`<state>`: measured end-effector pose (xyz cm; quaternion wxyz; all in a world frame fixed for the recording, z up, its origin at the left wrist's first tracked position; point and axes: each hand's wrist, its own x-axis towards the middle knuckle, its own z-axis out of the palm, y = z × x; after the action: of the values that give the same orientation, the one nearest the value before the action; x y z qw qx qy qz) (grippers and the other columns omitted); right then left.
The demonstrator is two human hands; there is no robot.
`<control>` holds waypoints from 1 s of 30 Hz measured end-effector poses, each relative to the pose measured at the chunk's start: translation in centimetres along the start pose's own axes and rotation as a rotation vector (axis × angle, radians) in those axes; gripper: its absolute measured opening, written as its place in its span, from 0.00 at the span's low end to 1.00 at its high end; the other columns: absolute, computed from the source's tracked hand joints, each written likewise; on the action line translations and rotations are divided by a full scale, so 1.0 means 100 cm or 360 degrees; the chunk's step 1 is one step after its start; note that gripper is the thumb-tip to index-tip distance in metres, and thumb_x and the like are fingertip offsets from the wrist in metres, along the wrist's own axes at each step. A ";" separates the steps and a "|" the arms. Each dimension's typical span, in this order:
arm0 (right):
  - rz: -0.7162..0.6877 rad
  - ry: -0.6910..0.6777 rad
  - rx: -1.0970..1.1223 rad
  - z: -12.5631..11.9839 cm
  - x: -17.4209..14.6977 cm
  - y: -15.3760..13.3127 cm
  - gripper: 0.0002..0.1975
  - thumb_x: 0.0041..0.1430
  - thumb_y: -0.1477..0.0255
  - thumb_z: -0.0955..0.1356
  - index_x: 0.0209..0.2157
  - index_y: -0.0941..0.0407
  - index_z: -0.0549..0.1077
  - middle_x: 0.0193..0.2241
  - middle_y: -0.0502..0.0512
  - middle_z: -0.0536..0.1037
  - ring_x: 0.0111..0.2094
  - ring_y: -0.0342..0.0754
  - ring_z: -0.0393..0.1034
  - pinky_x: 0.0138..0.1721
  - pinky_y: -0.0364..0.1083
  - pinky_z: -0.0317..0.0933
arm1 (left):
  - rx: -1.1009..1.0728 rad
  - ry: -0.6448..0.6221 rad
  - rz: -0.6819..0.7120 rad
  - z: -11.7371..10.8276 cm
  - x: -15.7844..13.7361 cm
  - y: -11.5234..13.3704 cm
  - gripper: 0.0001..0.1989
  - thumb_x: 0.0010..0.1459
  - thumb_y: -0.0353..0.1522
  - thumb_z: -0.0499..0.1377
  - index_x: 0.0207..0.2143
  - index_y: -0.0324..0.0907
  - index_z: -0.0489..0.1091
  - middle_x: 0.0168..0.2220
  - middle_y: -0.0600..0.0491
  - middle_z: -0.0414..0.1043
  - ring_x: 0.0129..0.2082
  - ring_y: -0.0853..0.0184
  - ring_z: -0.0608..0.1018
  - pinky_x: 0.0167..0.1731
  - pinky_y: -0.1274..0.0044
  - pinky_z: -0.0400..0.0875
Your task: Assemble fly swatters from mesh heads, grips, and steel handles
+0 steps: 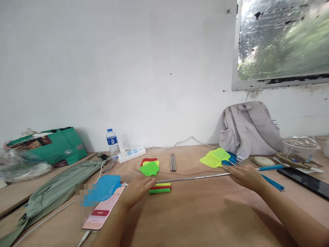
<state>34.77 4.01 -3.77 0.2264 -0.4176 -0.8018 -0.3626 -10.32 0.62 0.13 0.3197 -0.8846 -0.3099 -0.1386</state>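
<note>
Both my hands are closed on one long fly swatter with a metal rod (190, 178), stretched level above the table. My left hand (138, 188) grips it near the blue mesh head (109, 187), which hangs over a lit phone (102, 214). My right hand (244, 176) holds the rod close to the blue handle (271, 167). Behind my left hand lie a green swatter head (149, 168) and others in yellow and red. Beneath the rod are short coloured handles, the green one (159, 190) nearest me. By my right hand are yellow-green swatter heads (212, 158) and blue handles (273, 182).
Several thin metal rods (173, 163) lie mid-table. Along the wall stand a power strip (132, 154), a water bottle (112, 141) and a grey backpack (250, 128). A green bag (59, 145) is at left; a dark phone (305, 180) and plastic bowl (300, 147) are at right.
</note>
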 end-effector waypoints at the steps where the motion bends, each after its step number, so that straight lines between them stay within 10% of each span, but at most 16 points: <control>1: -0.0050 -0.0001 -0.0012 -0.001 0.001 0.000 0.13 0.54 0.74 0.59 0.38 0.54 0.71 0.29 0.52 0.77 0.26 0.42 0.68 0.23 0.40 0.53 | -0.0010 -0.0001 -0.0013 -0.001 0.000 0.001 0.09 0.58 0.26 0.45 0.36 0.41 0.64 0.30 0.52 0.70 0.28 0.70 0.71 0.26 0.79 0.64; 30: -0.0174 -0.0099 -0.0015 -0.014 0.001 0.005 0.17 0.54 0.76 0.57 0.45 0.54 0.67 0.24 0.51 0.76 0.22 0.43 0.68 0.20 0.41 0.52 | -0.0082 -0.0127 -0.0086 -0.003 -0.005 -0.002 0.10 0.58 0.27 0.45 0.35 0.42 0.65 0.29 0.52 0.69 0.28 0.69 0.69 0.26 0.79 0.61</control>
<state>35.19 3.16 -2.64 0.1792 -0.3852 -0.8284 -0.3650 -10.89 0.32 0.24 0.2803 -0.8888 -0.3424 -0.1199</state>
